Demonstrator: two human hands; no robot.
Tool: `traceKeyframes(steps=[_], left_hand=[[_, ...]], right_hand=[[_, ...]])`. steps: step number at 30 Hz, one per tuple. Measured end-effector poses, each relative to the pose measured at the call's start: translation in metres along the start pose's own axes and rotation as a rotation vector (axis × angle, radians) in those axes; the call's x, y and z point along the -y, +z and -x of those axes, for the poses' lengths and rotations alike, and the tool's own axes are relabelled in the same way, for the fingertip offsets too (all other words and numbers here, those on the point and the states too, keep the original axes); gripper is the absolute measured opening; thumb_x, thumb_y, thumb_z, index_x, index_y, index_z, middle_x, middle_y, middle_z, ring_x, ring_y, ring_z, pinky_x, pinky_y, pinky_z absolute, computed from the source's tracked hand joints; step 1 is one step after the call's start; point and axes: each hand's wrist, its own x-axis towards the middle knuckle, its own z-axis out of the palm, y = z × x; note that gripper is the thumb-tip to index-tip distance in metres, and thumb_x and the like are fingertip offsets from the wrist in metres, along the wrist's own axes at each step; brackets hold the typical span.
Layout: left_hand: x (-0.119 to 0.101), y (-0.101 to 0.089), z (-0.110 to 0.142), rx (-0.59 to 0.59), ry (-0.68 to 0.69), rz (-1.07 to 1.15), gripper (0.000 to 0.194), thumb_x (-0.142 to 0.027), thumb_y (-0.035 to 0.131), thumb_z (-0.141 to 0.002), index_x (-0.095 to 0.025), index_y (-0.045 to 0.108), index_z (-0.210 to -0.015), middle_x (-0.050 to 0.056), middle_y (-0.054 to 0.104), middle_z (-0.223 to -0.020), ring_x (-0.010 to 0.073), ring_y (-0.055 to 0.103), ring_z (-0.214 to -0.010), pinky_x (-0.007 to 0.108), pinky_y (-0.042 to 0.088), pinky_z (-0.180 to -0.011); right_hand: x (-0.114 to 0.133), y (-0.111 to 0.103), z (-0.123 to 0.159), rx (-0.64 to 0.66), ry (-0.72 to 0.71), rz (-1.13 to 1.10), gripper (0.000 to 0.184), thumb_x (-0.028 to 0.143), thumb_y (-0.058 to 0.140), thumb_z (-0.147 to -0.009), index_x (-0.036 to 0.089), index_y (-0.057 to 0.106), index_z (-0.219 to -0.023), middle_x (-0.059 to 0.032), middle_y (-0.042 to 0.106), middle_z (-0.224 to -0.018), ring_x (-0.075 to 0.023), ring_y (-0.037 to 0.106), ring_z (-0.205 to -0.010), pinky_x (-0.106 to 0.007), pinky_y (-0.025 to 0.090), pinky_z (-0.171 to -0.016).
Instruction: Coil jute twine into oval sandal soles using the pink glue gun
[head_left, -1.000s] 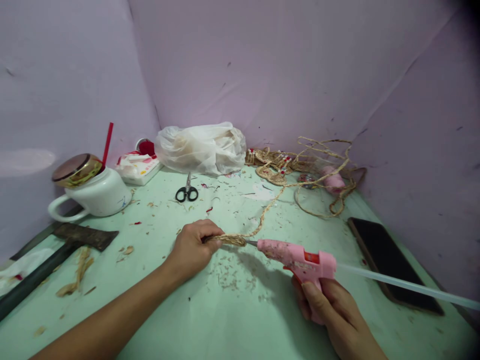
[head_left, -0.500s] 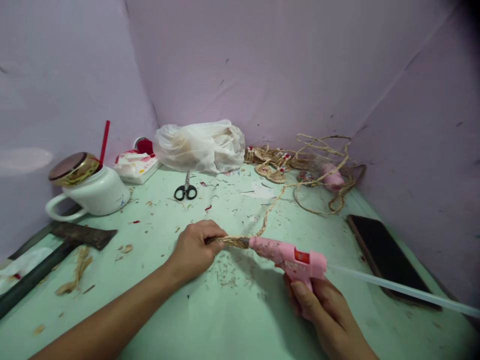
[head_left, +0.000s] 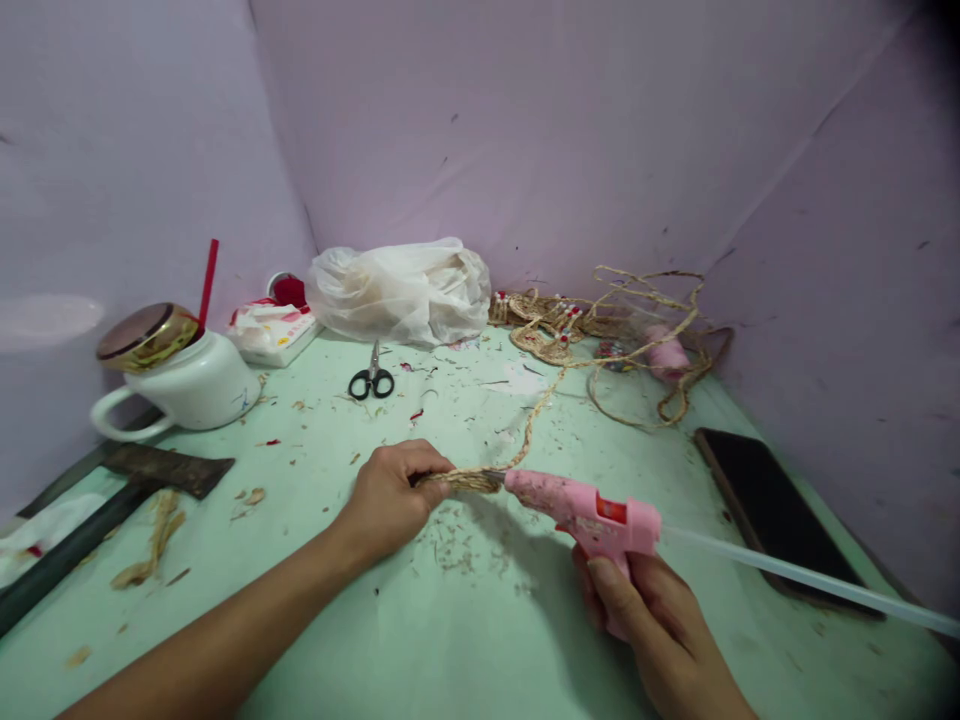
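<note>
My left hand (head_left: 390, 495) is closed in a pinch on a small coil of braided straw rope (head_left: 459, 481) lying on the pale green table (head_left: 450, 620). The loose rope (head_left: 544, 400) runs from the coil back to a tangle at the far right. My right hand (head_left: 656, 625) grips the handle of a pink glue gun (head_left: 592, 510), whose nozzle touches the right edge of the coil. A clear glue stick (head_left: 810, 578) sticks out behind the gun to the right.
Black scissors (head_left: 372, 380) lie beyond the hands. A white mug with a gold lid (head_left: 176, 375) and a hatchet (head_left: 112, 510) are at the left. A plastic bag (head_left: 401, 290) and woven straw pieces (head_left: 544, 325) sit at the back. A dark phone (head_left: 776, 515) lies at the right.
The glue gun pushed left against the coil half a second ago, then drew back slightly right with its nozzle still at the coil's edge. My left hand kept its pinch in place.
</note>
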Motion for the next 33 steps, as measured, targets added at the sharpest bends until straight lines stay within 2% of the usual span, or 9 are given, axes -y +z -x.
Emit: traceKeyframes(steps=[4, 8, 13, 17, 23, 33], left_hand=[[0.0, -0.001, -0.001, -0.013, -0.014, 0.003, 0.017, -0.016, 0.054, -0.068, -0.02, 0.071, -0.071, 0.0, 0.061, -0.069, 0.0137, 0.052, -0.063, 0.025, 0.038, -0.058], [0.003, -0.003, -0.001, -0.046, -0.046, 0.011, 0.015, -0.02, 0.056, -0.069, -0.019, 0.07, -0.071, 0.0, 0.063, -0.07, 0.0142, 0.053, -0.063, 0.026, 0.038, -0.058], [0.001, -0.008, -0.001, -0.054, -0.065, 0.029, 0.013, -0.022, 0.057, -0.067, -0.019, 0.069, -0.068, 0.0, 0.062, -0.067, 0.0131, 0.05, -0.06, 0.025, 0.037, -0.056], [-0.002, -0.009, -0.001, -0.051, -0.051, 0.048, 0.014, -0.024, 0.057, -0.068, -0.018, 0.069, -0.069, 0.001, 0.061, -0.068, 0.0136, 0.051, -0.062, 0.025, 0.038, -0.057], [-0.006, -0.008, -0.001, -0.041, -0.027, 0.058, 0.015, -0.026, 0.057, -0.068, -0.018, 0.069, -0.068, 0.001, 0.062, -0.067, 0.0139, 0.052, -0.062, 0.025, 0.038, -0.057], [-0.004, -0.01, -0.003, -0.031, -0.063, 0.067, 0.019, -0.033, 0.058, -0.068, -0.017, 0.069, -0.069, 0.002, 0.062, -0.068, 0.0154, 0.053, -0.064, 0.025, 0.038, -0.056]], right_hand=[[0.004, -0.002, 0.0, 0.03, 0.076, -0.085, 0.043, 0.054, 0.047, -0.086, 0.021, 0.054, -0.06, 0.0007, 0.047, -0.056, -0.0145, 0.043, -0.053, -0.026, 0.036, -0.049], [0.005, -0.011, -0.003, -0.001, 0.136, -0.169, 0.044, 0.058, 0.05, -0.082, 0.02, 0.058, -0.062, 0.0002, 0.048, -0.055, -0.0143, 0.043, -0.051, -0.026, 0.033, -0.047], [0.003, -0.021, -0.008, -0.034, 0.104, -0.197, 0.044, 0.057, 0.051, -0.083, 0.019, 0.061, -0.064, -0.0013, 0.053, -0.054, -0.0142, 0.044, -0.05, -0.027, 0.034, -0.047], [0.006, -0.018, -0.008, -0.032, 0.115, -0.175, 0.045, 0.057, 0.05, -0.083, 0.019, 0.057, -0.059, -0.0002, 0.05, -0.054, -0.0141, 0.045, -0.052, -0.027, 0.034, -0.05], [0.009, -0.013, -0.007, 0.051, 0.162, -0.2, 0.047, 0.061, 0.048, -0.082, 0.02, 0.05, -0.059, 0.0016, 0.046, -0.055, -0.0136, 0.042, -0.052, -0.026, 0.032, -0.049], [-0.008, -0.014, -0.009, 0.117, 0.073, -0.142, 0.046, 0.058, 0.044, -0.086, 0.02, 0.049, -0.06, 0.0019, 0.046, -0.054, -0.0127, 0.04, -0.05, -0.025, 0.029, -0.047]])
